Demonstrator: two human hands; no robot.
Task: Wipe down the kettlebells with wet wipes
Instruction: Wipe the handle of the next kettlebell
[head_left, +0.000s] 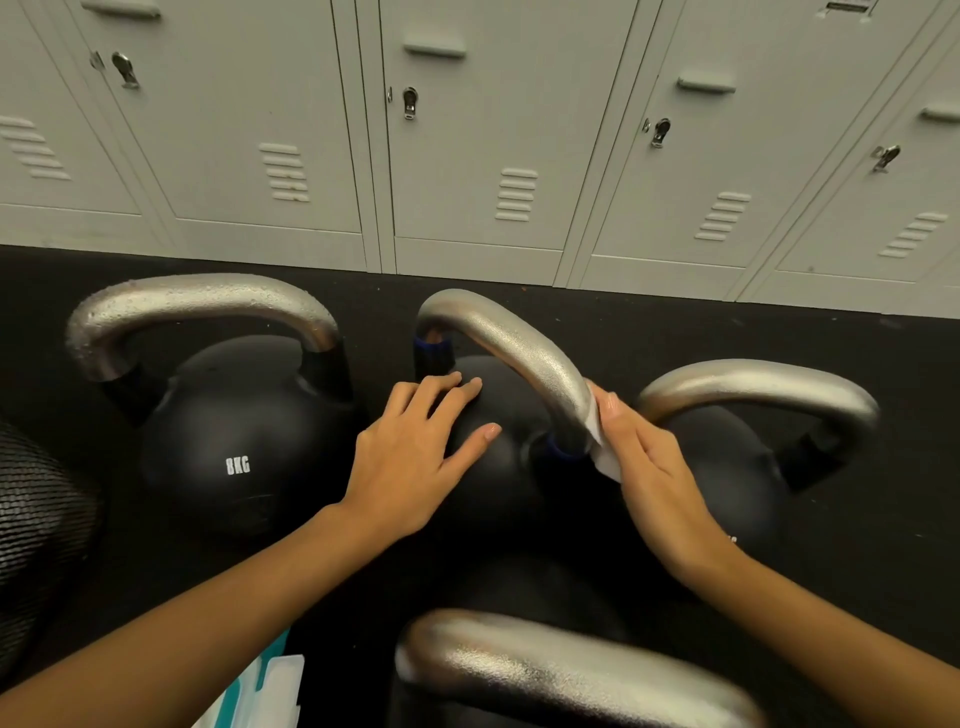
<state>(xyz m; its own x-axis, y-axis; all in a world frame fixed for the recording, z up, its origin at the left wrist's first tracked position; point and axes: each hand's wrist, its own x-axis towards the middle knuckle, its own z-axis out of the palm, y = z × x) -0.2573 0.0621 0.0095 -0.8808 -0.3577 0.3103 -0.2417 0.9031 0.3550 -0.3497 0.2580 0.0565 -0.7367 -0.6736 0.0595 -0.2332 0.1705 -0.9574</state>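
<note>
From the head view we see the middle kettlebell (498, 467) on the black floor (675, 322) at frame centre. Our left hand (410, 457) rests flat on its black body, fingers spread and straight. Our right hand (649, 467) pinches a white wet wipe (605, 452) against the lower right end of its silver handle (519, 343). An 8KG kettlebell (234, 447) stands at left, another kettlebell (737, 467) at right, grey lockers (467, 130) above.
</note>
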